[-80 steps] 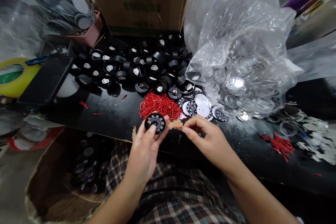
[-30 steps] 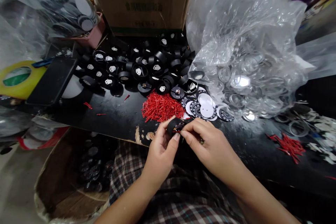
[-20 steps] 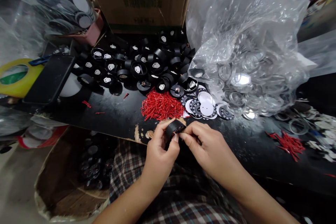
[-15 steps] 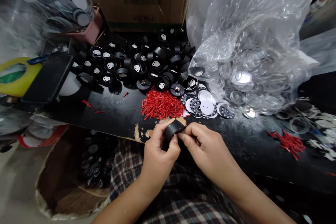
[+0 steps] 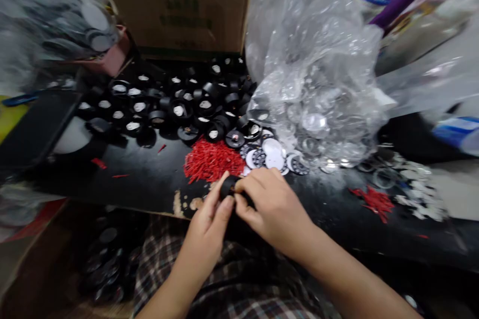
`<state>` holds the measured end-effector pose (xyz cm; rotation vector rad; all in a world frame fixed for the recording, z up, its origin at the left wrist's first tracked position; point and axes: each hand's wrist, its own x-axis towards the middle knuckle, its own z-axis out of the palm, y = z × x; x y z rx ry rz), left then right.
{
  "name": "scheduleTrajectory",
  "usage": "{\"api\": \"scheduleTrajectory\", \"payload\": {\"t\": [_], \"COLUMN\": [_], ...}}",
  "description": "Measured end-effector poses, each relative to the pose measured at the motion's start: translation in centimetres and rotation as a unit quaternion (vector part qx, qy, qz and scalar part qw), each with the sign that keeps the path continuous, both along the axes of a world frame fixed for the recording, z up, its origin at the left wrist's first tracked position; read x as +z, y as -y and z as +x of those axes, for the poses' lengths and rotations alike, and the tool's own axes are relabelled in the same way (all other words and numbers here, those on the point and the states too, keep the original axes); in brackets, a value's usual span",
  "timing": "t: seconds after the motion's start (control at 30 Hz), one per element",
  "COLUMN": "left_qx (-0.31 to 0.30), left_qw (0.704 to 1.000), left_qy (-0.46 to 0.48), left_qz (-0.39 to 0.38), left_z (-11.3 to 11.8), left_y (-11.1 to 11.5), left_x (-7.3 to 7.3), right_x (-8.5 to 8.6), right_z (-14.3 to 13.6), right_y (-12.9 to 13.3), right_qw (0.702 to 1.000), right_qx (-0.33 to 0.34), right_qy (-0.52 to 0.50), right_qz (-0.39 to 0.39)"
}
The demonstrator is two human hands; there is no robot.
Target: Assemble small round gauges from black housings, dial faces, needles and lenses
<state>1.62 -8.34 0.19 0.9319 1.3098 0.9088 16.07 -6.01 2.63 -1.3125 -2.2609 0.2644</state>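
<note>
My left hand (image 5: 211,222) grips a small black round case (image 5: 228,187) by its rim, thumb and fingers on either side, above the table's front edge. At the case's right side, my right hand (image 5: 275,207) has thumb and forefinger closed in a pinch against it. Whatever those fingertips may hold is hidden. Just beyond the hands lies a heap of small red pointers (image 5: 213,159). Printed dial discs (image 5: 258,158), some turned white side up, overlap to its right. Behind them spread many black round cases (image 5: 179,108) with white pieces inside.
A clear plastic bag (image 5: 318,84) of transparent rings stands at right. Farther right are more red pointers (image 5: 374,202) and white pieces (image 5: 419,189). A cardboard box (image 5: 179,15) closes off the back. Below the table at left, an open container holds dark round pieces (image 5: 103,264).
The view has swung to the right. My left hand still holds the black case, now turned differently, and my right hand has come over its face with the back of the hand upward.
</note>
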Motion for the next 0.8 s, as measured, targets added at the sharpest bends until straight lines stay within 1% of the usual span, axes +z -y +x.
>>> {"api": "scheduleTrajectory", "payload": {"t": [0.07,0.13,0.2,0.27,0.33,0.37,0.4,0.43,0.47,0.5,0.53,0.57,0.63,0.73,0.8], "left_qx": [0.047,0.069,0.051,0.018,0.006,0.005,0.01,0.022,0.037,0.05,0.06,0.067,0.076,0.09,0.078], "left_qw": [0.998,0.994,0.996,0.999,0.999,0.998,0.994,0.988,0.981,0.977,0.974,0.973,0.971,0.969,0.964], "left_qy": [0.003,0.021,0.025,0.011,0.033,0.065,0.107,0.15,0.183,0.202,0.211,0.213,0.213,0.219,0.244], "left_qz": [-0.048,-0.083,-0.071,-0.027,-0.011,-0.016,-0.026,-0.036,-0.044,-0.05,-0.056,-0.064,-0.077,-0.074,-0.068], "left_z": [0.5,1.0,1.3,1.3,1.1,1.0,0.9,0.9,0.8,0.9,0.9,1.0,1.2,1.5,1.4], "left_y": [0.3,0.5,0.5,0.3,-0.1,-0.3,-0.5,-0.7,-0.8,-1.0,-1.1,-1.2,-1.4,-1.4,-1.3], "left_x": [-0.3,-0.5,-0.8,-1.0,-1.2,-1.2,-1.2,-1.2,-1.0,-0.9,-0.8,-0.6,-0.4,-0.3,-0.3], "right_x": [0.3,0.7,1.1,1.4,1.2,0.8,0.3,-0.3,-1.0,-1.7,-2.3,-2.8,-3.5,-4.0,-4.3], "right_z": [-0.3,-0.5,-0.3,0.8,2.9,4.3,5.9,7.5,9.1,10.5,11.7,12.5,13.5,13.6,13.6], "right_y": [-0.2,-0.4,-0.4,-0.4,-0.4,-0.5,-0.6,-0.7,-0.9,-1.1,-1.3,-1.4,-1.6,-1.6,-1.4], "right_qw": [1.0,0.996,0.989,0.98,0.973,0.974,0.976,0.977,0.971,0.962,0.957,0.956,0.961,0.964,0.963], "right_qx": [-0.016,-0.051,-0.078,-0.063,-0.046,-0.06,-0.101,-0.167,-0.226,-0.266,-0.282,-0.284,-0.269,-0.262,-0.265], "right_qy": [-0.013,-0.042,-0.072,-0.104,-0.129,-0.126,-0.107,-0.065,-0.011,0.034,0.06,0.073,0.066,0.036,0.044], "right_qz": [-0.012,-0.054,-0.107,-0.158,-0.185,-0.181,-0.159,-0.12,-0.081,-0.052,-0.036,-0.029,-0.022,-0.005,-0.005]}}
